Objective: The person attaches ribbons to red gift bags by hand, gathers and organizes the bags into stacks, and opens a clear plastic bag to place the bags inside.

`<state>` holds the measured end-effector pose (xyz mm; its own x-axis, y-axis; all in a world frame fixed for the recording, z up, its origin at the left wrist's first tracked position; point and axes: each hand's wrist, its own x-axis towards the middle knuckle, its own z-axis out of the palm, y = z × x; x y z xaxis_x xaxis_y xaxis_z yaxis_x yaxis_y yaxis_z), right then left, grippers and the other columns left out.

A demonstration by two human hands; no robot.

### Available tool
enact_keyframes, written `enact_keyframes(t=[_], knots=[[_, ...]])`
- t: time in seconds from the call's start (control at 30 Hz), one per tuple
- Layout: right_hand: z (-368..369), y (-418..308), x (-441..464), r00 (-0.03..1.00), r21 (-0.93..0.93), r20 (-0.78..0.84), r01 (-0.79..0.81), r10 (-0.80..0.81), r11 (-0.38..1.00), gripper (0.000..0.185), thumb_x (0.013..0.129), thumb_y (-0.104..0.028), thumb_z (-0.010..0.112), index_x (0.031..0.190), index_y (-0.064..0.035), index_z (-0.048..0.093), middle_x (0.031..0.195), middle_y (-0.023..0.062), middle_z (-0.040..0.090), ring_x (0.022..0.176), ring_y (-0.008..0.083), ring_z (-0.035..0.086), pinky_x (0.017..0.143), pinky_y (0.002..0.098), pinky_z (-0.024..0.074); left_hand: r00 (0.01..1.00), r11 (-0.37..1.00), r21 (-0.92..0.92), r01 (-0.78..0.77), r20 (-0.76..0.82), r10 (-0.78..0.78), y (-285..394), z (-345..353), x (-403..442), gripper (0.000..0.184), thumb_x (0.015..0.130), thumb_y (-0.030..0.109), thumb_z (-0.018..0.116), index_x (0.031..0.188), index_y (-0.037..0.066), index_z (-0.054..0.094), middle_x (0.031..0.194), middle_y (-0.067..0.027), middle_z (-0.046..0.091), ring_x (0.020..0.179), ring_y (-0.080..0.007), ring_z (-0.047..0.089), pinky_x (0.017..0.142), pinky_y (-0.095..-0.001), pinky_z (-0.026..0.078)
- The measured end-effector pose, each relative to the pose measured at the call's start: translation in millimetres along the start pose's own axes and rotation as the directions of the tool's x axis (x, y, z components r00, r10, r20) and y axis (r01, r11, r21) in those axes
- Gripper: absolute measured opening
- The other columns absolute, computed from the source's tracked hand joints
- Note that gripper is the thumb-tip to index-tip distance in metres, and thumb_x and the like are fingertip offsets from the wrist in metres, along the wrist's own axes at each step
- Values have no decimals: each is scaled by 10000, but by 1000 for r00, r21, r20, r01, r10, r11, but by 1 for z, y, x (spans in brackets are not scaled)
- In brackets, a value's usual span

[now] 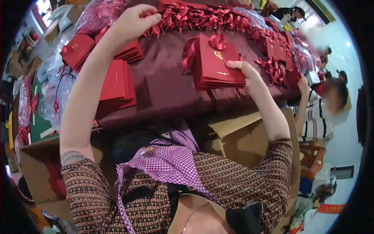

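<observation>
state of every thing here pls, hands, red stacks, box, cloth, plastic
Left hand: fingers partly curled, near the ribbon row; contact unclear
Right hand: gripping the held stack, thumb on its front
Held stack: red, layered, gold-marked side showing
Ribbon row: red, ribbons bunched together
Left stack: layered, not held
Tablecloth: draped, creased
Cardboard box: open
Clear plastic: crumpled

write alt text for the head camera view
A person's right hand grips a stack of red paper bags at a maroon-covered table; the left hand is near a row of red ribbons. More bags lie stacked at left.
</observation>
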<state>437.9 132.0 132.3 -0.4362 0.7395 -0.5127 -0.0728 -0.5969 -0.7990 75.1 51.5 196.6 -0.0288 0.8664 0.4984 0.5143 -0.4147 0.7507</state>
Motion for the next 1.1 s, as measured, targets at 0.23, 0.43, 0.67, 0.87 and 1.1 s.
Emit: enact_keyframes(t=[0.23, 0.43, 0.67, 0.87, 1.1], knots=[[22, -29, 35, 990, 153, 136, -58, 37, 987, 369, 799, -96, 652, 1120, 42, 534, 1075, 187, 627, 943, 312, 637, 876, 452, 514, 840, 954, 90, 287, 456, -295, -10, -9, -14, 359, 819, 303, 609, 887, -47, 649, 738, -142, 646, 724, -207, 621, 683, -337, 482], [66, -33, 53, 976, 79, 216, -32, 14, 996, 426, 803, -95, 648, 1158, 92, 505, 1089, 215, 617, 948, 315, 642, 866, 430, 526, 950, 960, 277, 40, 286, -122, -52, 24, 6, 1047, 714, 515, 699, 1410, -62, 172, 1444, -302, 202, 1339, -377, 266, 1088, -382, 270], [71, -29, 54, 971, -144, 238, 30, 5, 989, 511, 742, -157, 729, 1149, 73, 524, 1057, 162, 630, 903, 255, 652, 812, 391, 546, 859, 993, -39, 109, 507, -75, -66, 15, 13, 718, 797, 100, 652, 1408, 18, 283, 1268, -182, 539, 1158, -196, 510, 996, -313, 373], [74, -16, 43, 937, -207, 337, -22, 92, 978, 589, 713, -191, 755, 1180, 69, 508, 1080, 152, 624, 926, 236, 645, 843, 359, 523, 669, 955, 50, 293, 703, -242, -79, 4, 38, 300, 762, -58, 502, 1017, -23, 657, 842, -71, 694, 806, -91, 614, 740, -265, 490], [53, -5, 47, 959, -102, 284, 7, 22, 995, 568, 731, -162, 722, 1203, 58, 496, 1100, 166, 615, 963, 264, 635, 877, 386, 513, 814, 991, 131, -27, 578, -54, -112, -23, 77, 417, 726, -4, 526, 1133, 2, 617, 926, -92, 678, 854, -105, 598, 808, -254, 468]])
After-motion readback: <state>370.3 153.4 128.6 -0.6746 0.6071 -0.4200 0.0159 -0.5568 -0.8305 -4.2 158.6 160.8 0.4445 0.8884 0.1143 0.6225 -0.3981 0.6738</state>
